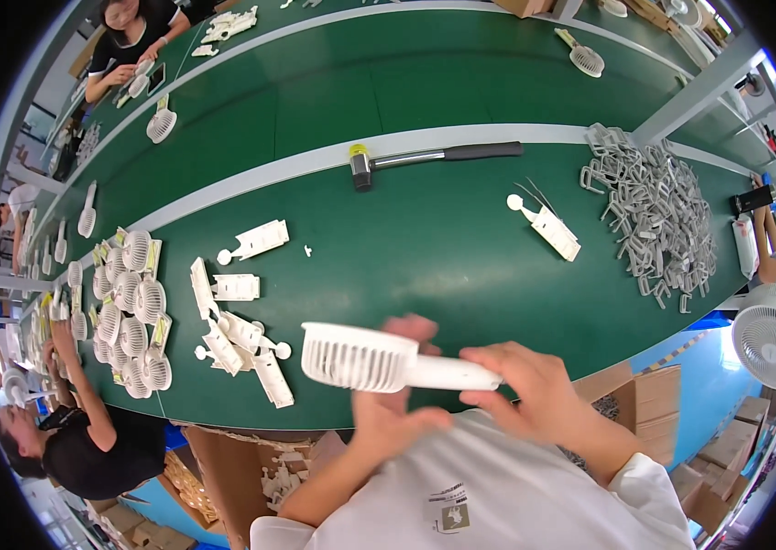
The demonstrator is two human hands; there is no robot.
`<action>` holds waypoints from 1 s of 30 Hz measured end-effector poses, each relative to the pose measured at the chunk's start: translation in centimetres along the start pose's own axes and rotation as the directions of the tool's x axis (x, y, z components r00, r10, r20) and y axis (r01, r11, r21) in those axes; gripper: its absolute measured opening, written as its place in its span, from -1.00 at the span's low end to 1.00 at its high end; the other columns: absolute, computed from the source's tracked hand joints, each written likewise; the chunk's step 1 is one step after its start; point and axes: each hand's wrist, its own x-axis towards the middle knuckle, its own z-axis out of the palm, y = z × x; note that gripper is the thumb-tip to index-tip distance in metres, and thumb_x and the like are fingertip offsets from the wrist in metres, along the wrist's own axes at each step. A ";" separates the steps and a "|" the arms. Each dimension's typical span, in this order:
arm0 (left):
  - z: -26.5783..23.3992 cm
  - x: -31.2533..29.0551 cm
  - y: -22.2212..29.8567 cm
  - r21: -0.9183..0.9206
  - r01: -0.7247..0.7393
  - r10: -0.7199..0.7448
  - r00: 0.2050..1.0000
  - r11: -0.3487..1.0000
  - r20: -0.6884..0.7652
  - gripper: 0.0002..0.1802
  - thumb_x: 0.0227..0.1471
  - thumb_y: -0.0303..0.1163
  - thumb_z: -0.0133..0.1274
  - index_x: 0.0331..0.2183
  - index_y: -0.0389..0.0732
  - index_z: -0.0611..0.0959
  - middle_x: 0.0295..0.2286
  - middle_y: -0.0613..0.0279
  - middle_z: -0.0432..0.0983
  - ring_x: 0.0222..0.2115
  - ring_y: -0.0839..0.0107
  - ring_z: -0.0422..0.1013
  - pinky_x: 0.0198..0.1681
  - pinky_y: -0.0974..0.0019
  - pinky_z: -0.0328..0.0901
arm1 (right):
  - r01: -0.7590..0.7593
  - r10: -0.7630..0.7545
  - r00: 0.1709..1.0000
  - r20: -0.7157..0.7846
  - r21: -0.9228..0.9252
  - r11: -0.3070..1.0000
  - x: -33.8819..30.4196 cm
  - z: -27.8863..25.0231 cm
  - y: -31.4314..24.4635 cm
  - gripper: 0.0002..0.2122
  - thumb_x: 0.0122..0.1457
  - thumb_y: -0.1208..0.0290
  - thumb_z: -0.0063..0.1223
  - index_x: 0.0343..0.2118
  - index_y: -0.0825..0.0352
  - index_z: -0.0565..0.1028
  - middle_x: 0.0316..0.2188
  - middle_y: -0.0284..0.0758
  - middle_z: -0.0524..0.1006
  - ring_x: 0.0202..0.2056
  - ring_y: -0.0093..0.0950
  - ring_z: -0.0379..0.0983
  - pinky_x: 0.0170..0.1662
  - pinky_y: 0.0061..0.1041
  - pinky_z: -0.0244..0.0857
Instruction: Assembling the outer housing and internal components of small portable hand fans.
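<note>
A white handheld fan (360,358) with a slatted, rounded head is held level above the near edge of the green table. My right hand (535,383) grips the end of its handle between thumb and fingers. Behind the fan is my left hand (388,417), slightly blurred, its thumb stretched away and its fingertips showing past the far side. The fan covers most of that palm, and I cannot tell whether it touches. White plastic handle shells (237,287) lie to the left. Another shell with thin wires (548,231) lies to the right.
A hammer (434,158) lies along the table's far rail. Grey plastic clips (658,220) are heaped at the right, and assembled fans (131,316) cluster at the left. A cardboard box (232,477) stands below the near edge. Co-workers sit at the left (86,440) and far left (131,41).
</note>
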 end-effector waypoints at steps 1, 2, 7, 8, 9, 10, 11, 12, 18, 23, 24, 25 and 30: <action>1.4 -0.8 -0.7 -0.112 -0.100 0.106 0.993 0.989 0.047 -0.04 -0.07 -0.43 0.44 0.28 -0.23 0.27 0.28 -0.05 0.18 0.30 0.12 0.15 0.31 -0.04 0.17 | 0.086 -0.087 0.996 -0.016 -0.047 0.995 0.1 0.5 -0.5 -0.59 0.11 0.44 0.33 0.00 0.44 0.47 -0.27 -0.15 0.59 -0.36 -0.25 0.58 -0.33 -0.42 0.49; 2.0 -1.1 -1.0 -0.132 -0.064 0.067 0.998 0.989 0.021 -0.17 0.05 -0.40 0.34 0.26 -0.28 0.29 0.22 -0.09 0.28 0.24 0.05 0.25 0.28 -0.06 0.22 | 0.099 -0.100 0.994 -0.033 -0.012 0.995 -0.2 1.2 -0.4 -0.59 0.08 0.45 0.35 -0.04 0.46 0.47 -0.26 -0.13 0.58 -0.37 -0.23 0.59 -0.38 -0.39 0.49; 1.5 -0.1 -1.6 -0.130 0.251 -0.254 0.967 0.959 -0.008 -0.50 0.23 -0.54 0.06 0.17 -0.40 0.40 0.09 -0.12 0.48 0.14 -0.02 0.39 0.26 -0.06 0.28 | -0.011 0.005 0.994 -0.108 -0.051 0.999 -1.5 2.5 1.6 -0.63 0.08 0.46 0.35 -0.08 0.44 0.48 -0.29 -0.14 0.58 -0.42 -0.23 0.58 -0.41 -0.40 0.47; 0.8 -0.1 -2.1 -0.095 0.245 -0.247 0.969 0.965 -0.017 -0.41 0.18 -0.52 0.14 0.20 -0.39 0.36 0.11 -0.11 0.44 0.16 -0.02 0.37 0.24 -0.08 0.30 | -0.068 0.070 0.996 -0.059 0.027 0.997 -1.6 2.3 2.1 -0.64 0.08 0.47 0.34 -0.07 0.42 0.50 -0.29 -0.16 0.59 -0.38 -0.24 0.59 -0.36 -0.41 0.47; 0.0 -0.2 -2.1 -0.060 0.238 -0.240 0.970 0.969 -0.025 -0.31 0.13 -0.50 0.22 0.22 -0.37 0.33 0.14 -0.10 0.40 0.18 -0.03 0.36 0.23 -0.10 0.32 | -0.129 0.130 0.991 -0.004 0.102 0.986 -1.5 2.1 2.4 -0.65 0.08 0.49 0.34 -0.06 0.39 0.52 -0.29 -0.17 0.60 -0.34 -0.25 0.60 -0.31 -0.42 0.48; -0.3 0.4 -1.4 -0.181 0.220 -0.229 0.973 0.959 -0.033 -0.16 0.02 -0.45 0.33 0.25 -0.35 0.28 0.17 -0.09 0.36 0.19 -0.03 0.33 0.21 -0.12 0.34 | -0.192 0.190 0.981 0.027 0.130 0.973 -1.4 1.5 2.7 -0.65 0.12 0.46 0.31 -0.02 0.36 0.52 -0.27 -0.18 0.60 -0.31 -0.28 0.60 -0.27 -0.42 0.47; -0.9 1.0 -0.3 -0.298 0.195 -0.218 0.975 0.934 -0.044 0.00 -0.08 -0.41 0.43 0.28 -0.32 0.23 0.20 -0.07 0.31 0.21 -0.03 0.31 0.18 -0.13 0.37 | -0.191 0.190 0.981 0.021 0.134 0.972 -1.1 0.9 3.0 -0.65 0.12 0.46 0.31 -0.02 0.36 0.52 -0.27 -0.18 0.60 -0.31 -0.28 0.60 -0.27 -0.42 0.47; -2.3 1.6 -0.1 -0.246 0.105 -0.139 0.982 0.964 -0.124 0.22 -0.25 -0.58 0.48 0.34 -0.24 0.09 0.19 -0.04 0.29 0.19 0.03 0.33 0.20 -0.12 0.36 | -0.218 0.209 0.975 0.069 0.155 0.964 -0.7 0.3 3.4 -0.65 0.16 0.44 0.27 0.01 0.34 0.51 -0.25 -0.17 0.60 -0.32 -0.27 0.60 -0.31 -0.39 0.47; -4.5 2.7 0.9 0.682 0.036 0.005 0.998 0.730 -0.058 0.15 -0.32 -0.49 0.54 0.29 -0.21 0.27 0.02 0.03 0.44 0.00 0.23 0.47 0.03 0.21 0.42 | -0.091 0.109 0.989 0.104 -0.160 0.983 1.1 0.4 6.3 -0.69 0.17 0.32 0.25 -0.02 0.18 0.55 -0.28 -0.27 0.54 -0.27 -0.22 0.49 -0.15 -0.25 0.36; -4.7 3.7 -0.2 0.859 -0.082 0.120 0.992 0.505 0.024 -0.25 -0.34 -0.39 0.55 -0.08 -0.20 0.50 -0.25 0.16 0.51 -0.25 0.27 0.53 -0.20 0.25 0.43 | -0.162 0.162 0.987 -0.020 -0.197 0.967 2.4 2.9 7.1 -0.67 0.08 0.14 0.33 -0.14 0.18 0.58 -0.25 -0.32 0.55 -0.22 -0.25 0.49 -0.10 -0.30 0.33; -4.5 3.5 -0.2 0.860 -0.079 0.116 0.993 0.504 0.023 -0.25 -0.34 -0.39 0.55 -0.08 -0.20 0.50 -0.25 0.16 0.51 -0.25 0.27 0.53 -0.20 0.25 0.43 | -0.173 0.164 0.985 -0.057 -0.217 0.961 2.3 3.3 7.0 -0.66 0.07 0.12 0.34 -0.16 0.19 0.58 -0.25 -0.32 0.55 -0.20 -0.26 0.48 -0.08 -0.29 0.32; -4.1 3.6 0.1 0.879 -0.037 0.098 0.995 0.475 -0.011 -0.28 -0.35 -0.38 0.56 -0.12 -0.20 0.50 -0.27 0.16 0.52 -0.27 0.27 0.54 -0.22 0.24 0.44 | -0.184 0.166 0.982 -0.096 -0.238 0.954 2.3 3.5 7.0 -0.65 0.06 0.11 0.35 -0.17 0.19 0.59 -0.24 -0.32 0.56 -0.18 -0.26 0.48 -0.07 -0.29 0.32; -3.1 4.6 0.8 0.959 -0.073 0.094 0.994 0.273 0.048 -0.30 -0.37 -0.36 0.56 -0.16 -0.20 0.52 -0.27 0.13 0.53 -0.35 0.23 0.55 -0.30 0.22 0.46 | -0.004 -0.057 0.986 -0.157 -0.361 0.933 2.5 4.1 7.5 -0.63 0.04 0.14 0.35 -0.13 0.19 0.60 -0.22 -0.34 0.55 -0.13 -0.28 0.44 -0.03 -0.27 0.29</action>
